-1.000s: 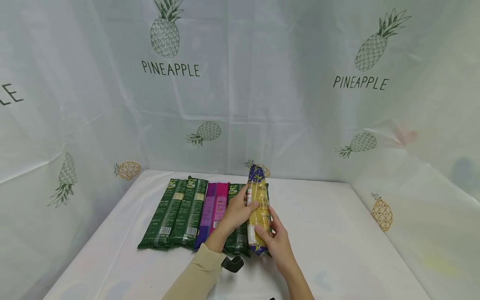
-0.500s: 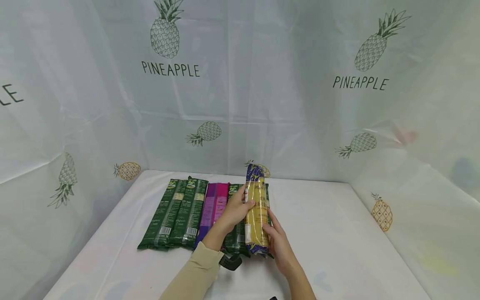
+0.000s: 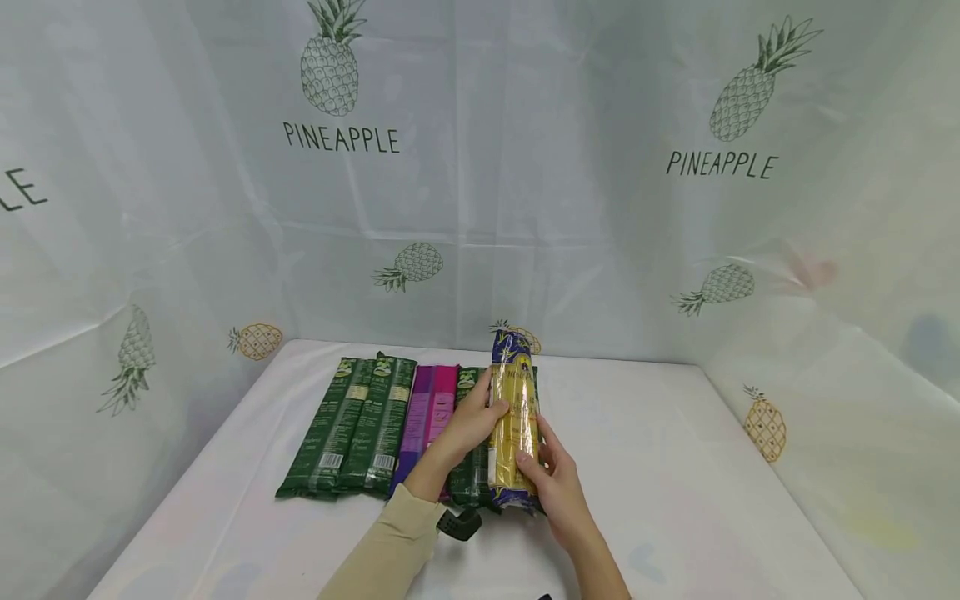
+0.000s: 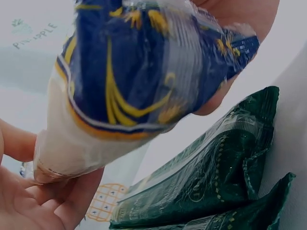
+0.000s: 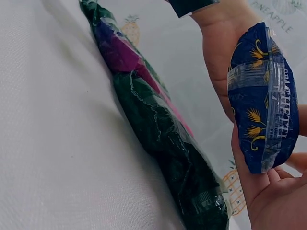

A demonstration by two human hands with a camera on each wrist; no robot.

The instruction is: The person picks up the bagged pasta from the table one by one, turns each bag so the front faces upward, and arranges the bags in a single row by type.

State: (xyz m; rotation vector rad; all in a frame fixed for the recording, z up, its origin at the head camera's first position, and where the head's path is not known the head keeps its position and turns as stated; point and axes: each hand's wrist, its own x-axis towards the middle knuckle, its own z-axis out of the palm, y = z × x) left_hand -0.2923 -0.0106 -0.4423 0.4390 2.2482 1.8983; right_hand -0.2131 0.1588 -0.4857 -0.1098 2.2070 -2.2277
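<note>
Both hands hold a yellow pack of spaghetti (image 3: 513, 429) with blue ends, raised above the row of packs. My left hand (image 3: 471, 423) grips its left side about halfway along, thumb on the upper face. Lower down on the right side, my right hand (image 3: 561, 487) holds it with the thumb over the front. The blue end (image 4: 134, 62) fills much of the left wrist view. In the right wrist view that blue end (image 5: 261, 100) shows lettering along its seam. Beneath it lie green packs (image 3: 472, 483), partly hidden by the spaghetti and the left hand.
To the left, two more green packs (image 3: 318, 442) lie side by side, slightly overlapping. A purple and pink pack (image 3: 427, 408) sits between them and the green ones under my hands. White cloth covers the table (image 3: 637, 450), and a pineapple-print curtain (image 3: 570, 208) hangs around it.
The spaghetti pack has been rolled in my hands, so its printed yellow front now faces up, and shifted slightly left. My right thumb has lifted and come back down on it.
</note>
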